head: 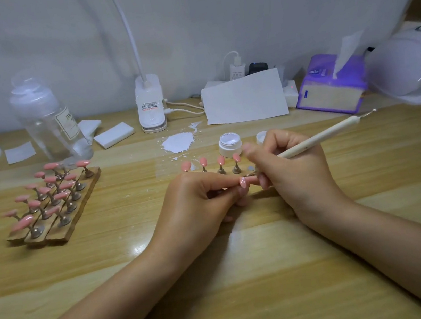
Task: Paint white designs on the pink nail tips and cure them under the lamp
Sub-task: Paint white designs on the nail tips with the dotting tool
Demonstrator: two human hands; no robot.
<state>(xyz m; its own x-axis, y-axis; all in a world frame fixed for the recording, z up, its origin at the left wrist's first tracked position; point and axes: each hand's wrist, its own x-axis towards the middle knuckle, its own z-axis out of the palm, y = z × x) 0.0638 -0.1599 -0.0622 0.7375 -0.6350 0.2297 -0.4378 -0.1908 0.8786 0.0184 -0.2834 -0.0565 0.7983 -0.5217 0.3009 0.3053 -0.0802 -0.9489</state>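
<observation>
I have the left hand (203, 195) pinching one pink nail tip (243, 182) between thumb and fingers, low over the worktop (247, 275), just in front of the short row of four tips on stands (211, 166). The tip's face is turned up toward me and there is already a little white on it, though I cannot make out the design.

My right hand (294, 166) is curled around the brush pen (317, 139) in a writing grip. The pen's long axis runs from upper right, where its far end points toward the curing lamp (407, 69), down and left to the working end, which lies just right of the held tip. Whether the bristles touch the tip I cannot tell; the fingers hide that spot.

So the tip lies directly left of the brush end, and I judge the next stroke is a small leftward one by the right hand, with the left only steadying.

The open jar of white gel (230, 144) stands just behind the right hand, within reach for reloading. The lamp sits well apart at the far right.
</observation>
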